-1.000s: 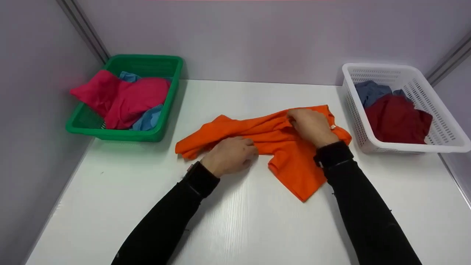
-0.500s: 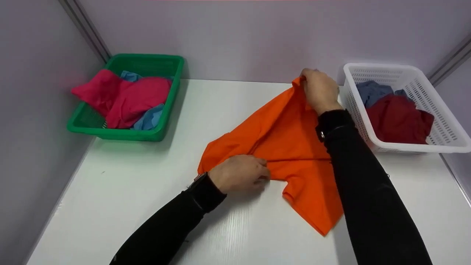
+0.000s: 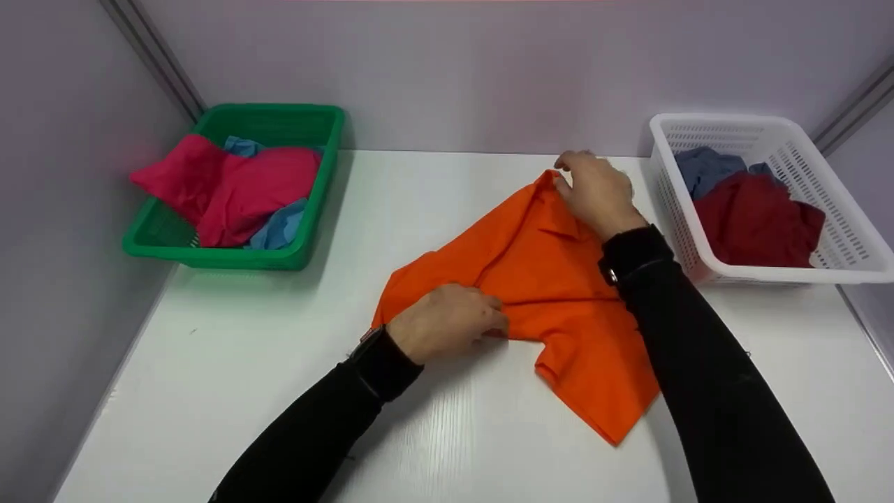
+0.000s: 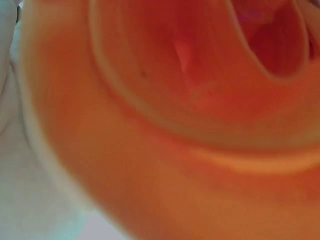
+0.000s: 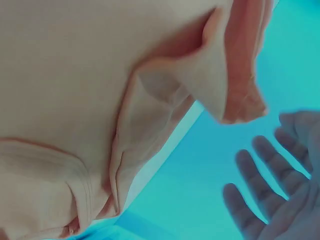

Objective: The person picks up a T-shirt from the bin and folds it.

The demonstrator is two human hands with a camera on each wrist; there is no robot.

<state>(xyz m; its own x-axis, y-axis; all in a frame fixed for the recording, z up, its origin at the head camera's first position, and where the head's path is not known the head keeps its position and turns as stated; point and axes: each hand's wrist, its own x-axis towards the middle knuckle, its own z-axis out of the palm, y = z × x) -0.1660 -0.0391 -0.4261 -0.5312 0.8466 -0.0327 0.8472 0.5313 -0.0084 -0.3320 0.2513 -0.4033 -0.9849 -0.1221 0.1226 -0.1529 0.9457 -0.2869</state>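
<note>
An orange T-shirt [image 3: 517, 272] lies partly folded on the white table, one sleeve [image 3: 601, 391] pointing toward the front. My left hand [image 3: 447, 321] grips the shirt's near edge with curled fingers; its fingertips are mostly hidden in the head view. Blurred orange cloth [image 4: 150, 150] fills most of the left wrist view. At the shirt's far corner is my right hand [image 3: 594, 192]. The right wrist view shows that hand's fingers [image 5: 270, 195] spread apart, just clear of the cloth's raised corner [image 5: 245, 100].
A green basket [image 3: 300, 244] at the back left holds pink and blue cloths, the pink one [image 3: 258, 181] hanging over its rim. At the back right stands a white basket [image 3: 782, 276] with dark red and blue-grey cloths. Walls [image 3: 475, 77] border the table.
My right hand swung the shirt's far part up and back, spreading it wider, then lowered it and let go of the corner. The left hand shifted slightly nearer and right, still gripping the edge.
</note>
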